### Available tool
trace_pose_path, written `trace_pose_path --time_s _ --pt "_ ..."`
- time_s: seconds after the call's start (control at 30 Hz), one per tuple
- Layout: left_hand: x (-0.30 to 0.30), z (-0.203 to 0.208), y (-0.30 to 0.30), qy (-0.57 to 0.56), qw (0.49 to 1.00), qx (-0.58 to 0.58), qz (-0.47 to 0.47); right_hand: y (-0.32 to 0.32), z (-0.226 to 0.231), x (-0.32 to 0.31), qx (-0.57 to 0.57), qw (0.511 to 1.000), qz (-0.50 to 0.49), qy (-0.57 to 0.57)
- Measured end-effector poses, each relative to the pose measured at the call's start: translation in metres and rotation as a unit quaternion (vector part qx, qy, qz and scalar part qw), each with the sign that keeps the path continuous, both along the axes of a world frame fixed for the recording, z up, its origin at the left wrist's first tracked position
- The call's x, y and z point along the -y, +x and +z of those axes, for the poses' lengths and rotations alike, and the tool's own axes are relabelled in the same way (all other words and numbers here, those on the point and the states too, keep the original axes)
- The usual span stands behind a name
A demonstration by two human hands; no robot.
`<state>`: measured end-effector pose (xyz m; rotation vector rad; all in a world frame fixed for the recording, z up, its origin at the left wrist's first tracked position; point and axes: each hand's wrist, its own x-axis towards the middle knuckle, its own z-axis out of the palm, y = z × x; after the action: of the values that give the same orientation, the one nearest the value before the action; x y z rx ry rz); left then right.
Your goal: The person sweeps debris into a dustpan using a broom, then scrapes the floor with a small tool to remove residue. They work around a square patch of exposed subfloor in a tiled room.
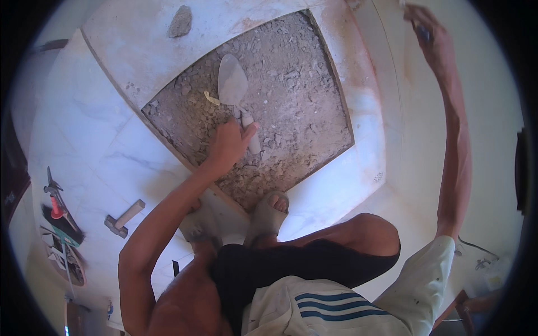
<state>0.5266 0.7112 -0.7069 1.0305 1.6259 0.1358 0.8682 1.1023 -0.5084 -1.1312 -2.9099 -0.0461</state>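
Trowel blade (232, 82) pale grey; rubble (302, 84) grey-brown; floor tiles (106, 151) white, grey-veined; hammer handle (132, 211) beige; shorts (291, 266) black; shirt (274, 305) cream, blue-striped.

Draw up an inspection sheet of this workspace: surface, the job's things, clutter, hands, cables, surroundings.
Surface: pale floor tiles around a four-sided patch of grey rubble.
Job's things: trowel at the patch, blade pointing away from the person.
Clutter: hammer and red-handled tool at left; stone chunk outside the patch's far-left edge; yellow scrap beside the blade.
Hands: left hand grips the trowel's handle; right hand raised at upper right, contents unclear.
Cables: thin cord-like line at lower right, unconfirmed.
Surroundings: the person's sandals at the patch's near corner.
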Motion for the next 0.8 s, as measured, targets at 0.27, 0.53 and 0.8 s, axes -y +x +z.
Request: trace_pose_path --time_s 0.27,0.53,0.8 --pt "-0.004 0.011 -0.002 0.058 0.998 -0.023 0.016 0.116 -0.01 0.128 0.271 0.92 -0.147 -0.242" --pt "0.006 0.025 -0.009 0.206 0.953 0.023 0.219 -0.053 -0.041 0.056 -0.18 0.959 -0.131 -0.175" --pt "0.077 0.09 -0.134 0.184 0.897 -0.101 0.388 -0.291 -0.09 0.067 -0.245 0.935 0.104 -0.237"
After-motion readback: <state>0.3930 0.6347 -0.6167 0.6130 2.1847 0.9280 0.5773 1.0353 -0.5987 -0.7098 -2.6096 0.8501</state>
